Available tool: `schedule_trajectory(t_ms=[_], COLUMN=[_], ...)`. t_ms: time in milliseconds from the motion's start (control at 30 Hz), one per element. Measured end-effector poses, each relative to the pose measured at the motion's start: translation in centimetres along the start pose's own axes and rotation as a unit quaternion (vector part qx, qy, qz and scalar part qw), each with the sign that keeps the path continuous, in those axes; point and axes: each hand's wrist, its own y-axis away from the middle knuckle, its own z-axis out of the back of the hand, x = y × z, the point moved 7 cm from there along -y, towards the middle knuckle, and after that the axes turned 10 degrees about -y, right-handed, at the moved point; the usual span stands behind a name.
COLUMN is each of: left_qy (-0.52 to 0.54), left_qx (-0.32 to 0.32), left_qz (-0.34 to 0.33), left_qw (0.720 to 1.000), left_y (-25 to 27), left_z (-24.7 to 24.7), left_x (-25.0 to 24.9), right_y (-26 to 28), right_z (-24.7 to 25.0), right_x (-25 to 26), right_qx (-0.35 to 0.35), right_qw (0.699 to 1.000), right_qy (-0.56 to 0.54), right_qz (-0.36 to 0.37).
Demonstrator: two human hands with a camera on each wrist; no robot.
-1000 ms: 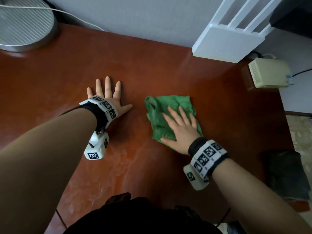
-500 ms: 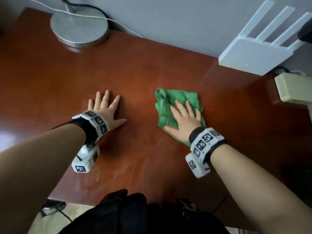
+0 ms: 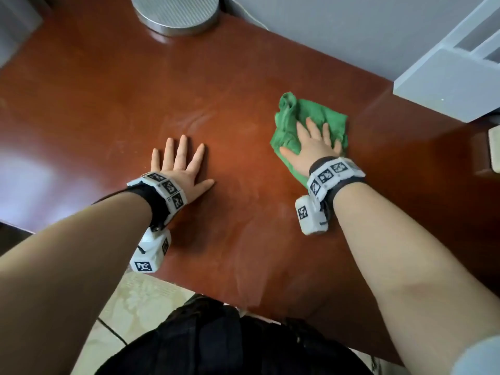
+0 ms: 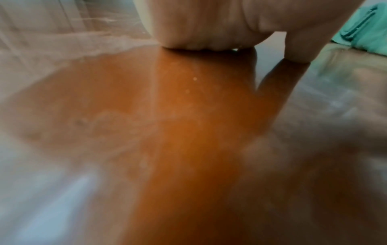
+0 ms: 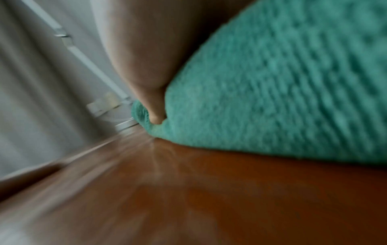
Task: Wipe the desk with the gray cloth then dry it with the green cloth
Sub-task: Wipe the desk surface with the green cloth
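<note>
A crumpled green cloth lies on the reddish-brown desk, right of centre. My right hand presses flat on it with straight fingers; the right wrist view shows the thumb on the green cloth against the desk. My left hand rests flat on the bare desk to the cloth's left, fingers spread and holding nothing. In the left wrist view the left hand's palm touches the desk, and the green cloth shows at the far right. The gray cloth is not in view.
A round metal base stands at the desk's back edge. A white router sits at the back right, a beige box at the right edge. Faint damp streaks mark the desk. Tiled floor lies below the near edge.
My right hand has slid the green cloth away from me toward the back of the desk. The head view has swung left. The left hand stays flat in place.
</note>
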Motion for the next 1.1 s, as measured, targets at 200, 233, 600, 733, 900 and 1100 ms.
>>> schedule_trajectory(t_ms=[200,233,600,733,900,1100], left_qy=[0.008,0.007,0.007,0.007,-0.001,0.004], left_qx=[0.005,0.008,0.035,0.046,0.041,0.050], left_qz=[0.005,0.006,0.004,0.002,0.004,0.002], left_qw=[1.000,1.000,0.999,0.999,0.999,0.999], left_y=[0.2,0.2,0.0,-0.1,-0.2,-0.3], left_z=[0.2,0.2,0.2,0.2,0.4,0.4], left_x=[0.1,0.1,0.2,0.1,0.1,0.1], right_y=[7.5,7.0,-6.9,-3.5,3.4,-5.6], right_z=[-5.1,-4.9,3.9,1.5,-1.8,6.1], right_x=[2.8,2.5,-0.8,2.8,5.8,0.6], right_qx=[0.075,0.078,-0.056,-0.011,0.061,-0.070], right_qw=[0.975,0.975,0.993,0.997,0.950,0.997], right_qy=[0.092,0.097,-0.093,0.064,0.159,-0.015], right_qz=[0.189,0.186,-0.038,0.044,0.263,0.039])
